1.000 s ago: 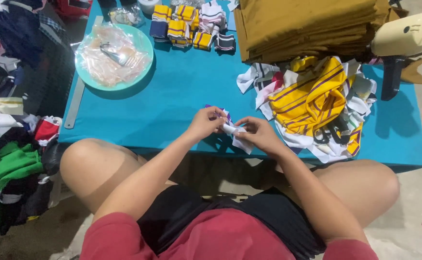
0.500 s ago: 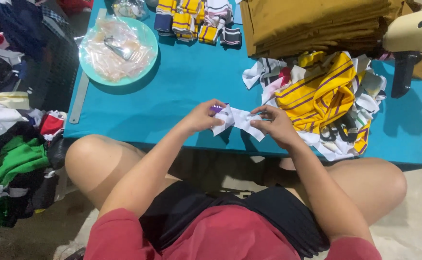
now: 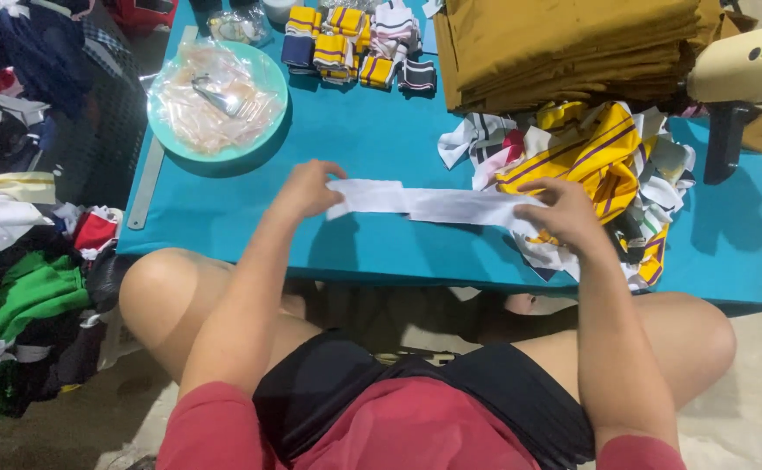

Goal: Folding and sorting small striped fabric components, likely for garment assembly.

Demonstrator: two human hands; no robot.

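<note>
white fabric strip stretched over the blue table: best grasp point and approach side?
Probably the two short ends, pinched from above. The white strip lies flat and long across the teal table, so its middle would likely sag if lifted there. The left hand pinches one end and the right hand the other, beside the pile of striped pieces.

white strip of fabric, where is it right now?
In the head view the white fabric strip is stretched flat between the left hand and right hand, over the front of the teal table, beside the striped fabric pile.
</note>
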